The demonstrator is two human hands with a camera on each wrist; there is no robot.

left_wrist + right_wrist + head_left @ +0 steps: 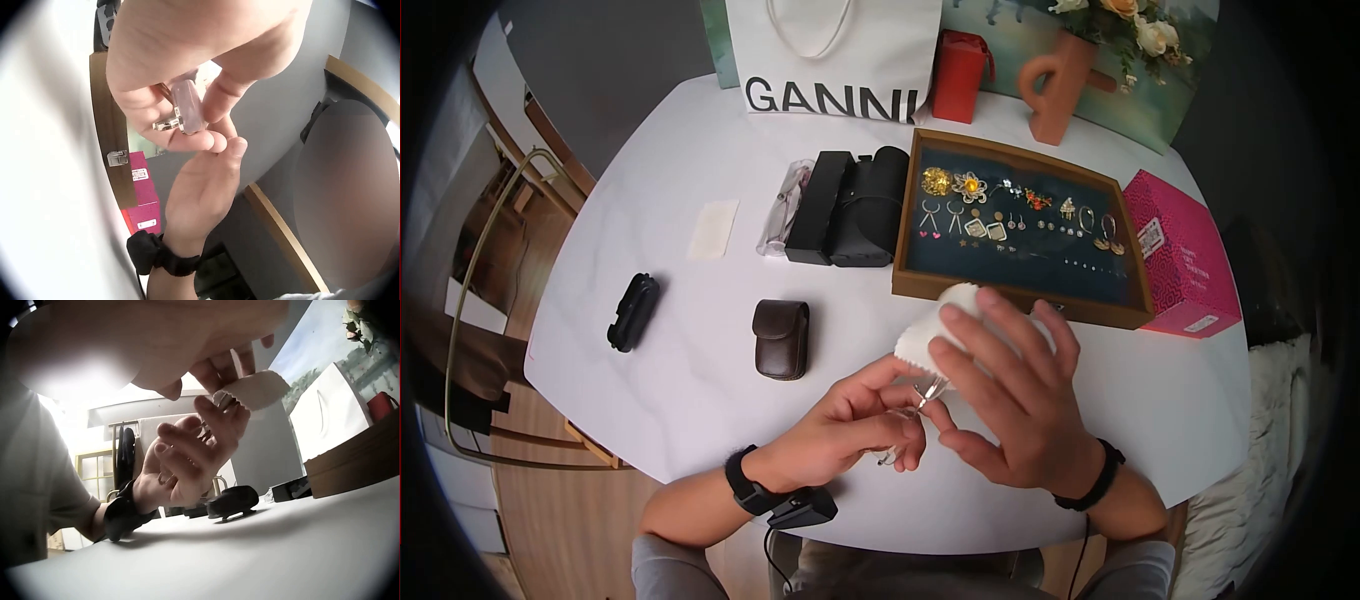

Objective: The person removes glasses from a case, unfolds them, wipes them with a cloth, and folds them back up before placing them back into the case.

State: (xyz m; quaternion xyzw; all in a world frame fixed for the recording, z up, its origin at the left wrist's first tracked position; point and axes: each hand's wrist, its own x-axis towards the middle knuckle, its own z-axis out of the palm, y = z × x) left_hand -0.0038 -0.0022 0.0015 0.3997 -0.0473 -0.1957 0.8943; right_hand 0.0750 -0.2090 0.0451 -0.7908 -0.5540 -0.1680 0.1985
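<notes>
We note a round white table (700,330) with faint grey veining, lit evenly from above. Below its left edge lies a wooden floor (550,520). A chair (475,300) with a thin curved metal frame stands just beside the table on the left. Behind the table, a dark grey wall (620,50). The right wrist view shows a bright paned window (97,475).

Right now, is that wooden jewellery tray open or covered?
Open: the wooden jewellery tray has no lid on, and earrings lie exposed on its dark lining.
</notes>
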